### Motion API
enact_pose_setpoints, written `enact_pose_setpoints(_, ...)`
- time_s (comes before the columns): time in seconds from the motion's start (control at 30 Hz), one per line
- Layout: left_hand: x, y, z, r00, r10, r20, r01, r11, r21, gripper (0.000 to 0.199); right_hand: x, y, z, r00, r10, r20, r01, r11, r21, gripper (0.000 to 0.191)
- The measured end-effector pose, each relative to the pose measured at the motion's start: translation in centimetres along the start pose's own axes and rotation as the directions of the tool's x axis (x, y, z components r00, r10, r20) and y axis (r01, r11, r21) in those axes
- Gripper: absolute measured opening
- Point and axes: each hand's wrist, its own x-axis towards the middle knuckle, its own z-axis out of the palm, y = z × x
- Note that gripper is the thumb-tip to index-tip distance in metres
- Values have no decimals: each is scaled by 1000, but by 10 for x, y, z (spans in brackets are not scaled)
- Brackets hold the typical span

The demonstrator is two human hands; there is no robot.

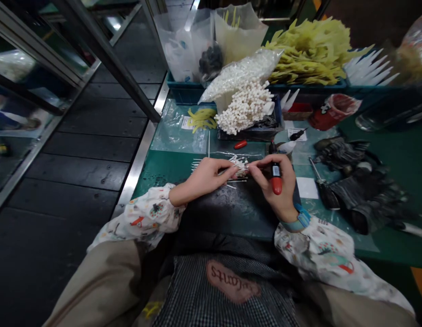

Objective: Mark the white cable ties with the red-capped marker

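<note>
A small cluster of thin white sticks with pale tips (240, 166) lies on the dark mat between my hands. My left hand (211, 175) reaches in from the left, its thumb and fingers pinched together at the cluster's left side. From the right, my right hand (277, 181) pinches at the cluster's right edge, and a dark marker with a red end (276, 179) is tucked across its palm. What either pinch holds is too small to name. A red cap (240, 144) lies behind the hands. More white sticks (196, 164) show beyond my left hand.
A dark tray (246, 136) holds a large bundle of white-tipped sticks (245, 106). Teal bins (186, 94) with bags and yellow pieces (309, 50) stand behind. To the right are a red container (333, 111), a screwdriver (326, 193) and dark gloves (364, 190).
</note>
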Motion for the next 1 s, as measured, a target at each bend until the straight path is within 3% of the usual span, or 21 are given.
enact_pose_setpoints(0.13, 0, -1, -13, 986, -5, -166, -10, 996, -92, 35, 3, 8, -2, 997, 71, 7, -71, 997, 22, 30)
enact_pose_setpoints(0.23, 2, 0, -24, 973, -32, -230, -11, 983, -185, 37, 7, 15, -5, 998, 58, 34, -52, 988, -146, 27)
enact_pose_setpoints(0.37, 3, 0, -21, 990, -115, -80, 81, 937, -340, 38, 8, 15, -8, 996, -42, 81, 69, 927, -369, 19)
enact_pose_setpoints(0.47, 3, -1, -12, 984, -150, 99, 179, 869, -462, 40, 7, 9, -8, 991, -114, 65, 127, 963, -237, 20)
enact_pose_setpoints(0.53, 2, -1, -7, 979, -134, 156, 189, 883, -430, 39, 6, 4, -6, 992, -121, 47, 125, 990, -72, 23)
enact_pose_setpoints(0.67, 2, 0, -1, 974, -83, 209, 144, 943, -301, 42, 3, -2, -3, 993, -116, 14, 115, 993, 29, 27)
enact_pose_setpoints(0.8, 2, 1, 1, 972, -40, 231, 105, 956, -274, 40, -2, 1, -1, 997, -66, 27, 66, 998, -8, 28)
enact_pose_setpoints(1.0, 1, 1, 5, 978, -42, 202, 90, 968, -235, 44, -8, 4, 2, 996, -88, 33, 92, 988, -123, 29)
